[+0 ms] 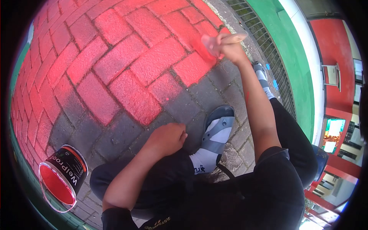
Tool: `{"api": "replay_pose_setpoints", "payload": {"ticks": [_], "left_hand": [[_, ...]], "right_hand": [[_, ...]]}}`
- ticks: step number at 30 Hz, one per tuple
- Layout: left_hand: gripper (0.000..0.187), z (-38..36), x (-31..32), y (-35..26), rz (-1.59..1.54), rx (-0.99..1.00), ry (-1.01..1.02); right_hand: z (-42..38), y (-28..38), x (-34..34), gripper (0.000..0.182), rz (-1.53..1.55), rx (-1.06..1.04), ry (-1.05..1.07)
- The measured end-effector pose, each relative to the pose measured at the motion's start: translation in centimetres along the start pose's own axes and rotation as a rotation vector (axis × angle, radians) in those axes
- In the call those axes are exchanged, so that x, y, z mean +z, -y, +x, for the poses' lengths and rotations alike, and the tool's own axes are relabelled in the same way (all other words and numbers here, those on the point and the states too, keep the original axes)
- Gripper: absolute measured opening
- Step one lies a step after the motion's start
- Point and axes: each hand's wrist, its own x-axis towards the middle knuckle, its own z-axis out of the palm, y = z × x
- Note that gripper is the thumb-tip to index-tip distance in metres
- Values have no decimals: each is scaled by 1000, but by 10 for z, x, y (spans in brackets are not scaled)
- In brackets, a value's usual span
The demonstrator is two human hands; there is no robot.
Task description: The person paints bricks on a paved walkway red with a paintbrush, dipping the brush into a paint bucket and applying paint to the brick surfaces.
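My right hand (231,50) is closed around the pale handle of a paintbrush (234,38), over the paving at the upper right. The brush head is smeared by motion, close to a wet red patch on the paving bricks (193,69). Resting by my knee, my left hand (167,138) is curled into a loose fist, and nothing shows in it. An open paint bucket (73,165) with a black label stands tilted in view at the lower left, with red paint (55,186) inside.
Grey unpainted bricks (115,140) border the red ones near my feet. My sandalled foot (218,134) is between my hands. Along the right runs a metal drain grate (264,42), beside a green painted strip (295,57). A red-and-white building lies beyond.
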Motion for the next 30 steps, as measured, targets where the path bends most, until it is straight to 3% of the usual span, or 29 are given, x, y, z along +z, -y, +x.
{"api": "replay_pose_setpoints", "payload": {"ticks": [1,2,7,9,10,13,16,18,19,21,22,26,28,30], "left_hand": [[20,-1,0,0,-2,-3,3],[21,-1,1,0,8,13,-7],[19,0,-2,-4,6,14,5],[19,-1,0,-1,-18,43,-37],[19,-3,-2,-2,-22,45,-37],[19,-4,-8,-7,3,55,-65],[20,-4,-6,-5,-7,43,-69],[21,-6,-5,-4,5,67,-76],[21,-5,-3,-3,2,66,-71],[21,-3,0,-1,20,91,-82],[21,-3,-2,-3,16,93,-79],[22,-3,-8,-6,5,89,-97],[22,-4,-6,-4,-11,89,-109],[22,-6,-7,-8,-14,84,-104]], "right_hand": [[2,1,-1,19,371,199,-135],[2,2,6,30,552,146,-258],[-27,-30,32,13,413,304,-575],[-46,-10,21,8,-416,412,-662],[-50,-5,15,22,-392,514,-631],[-35,6,25,26,-534,576,-653],[21,3,39,29,-604,550,-516],[48,-11,40,16,-250,519,-558],[43,-13,39,16,-252,524,-556],[30,-10,36,13,435,414,-677],[21,-35,28,15,-99,523,-593],[-26,13,30,16,-380,647,-688],[-21,53,35,17,-723,735,-522],[2,31,51,19,-760,689,-430]]}}
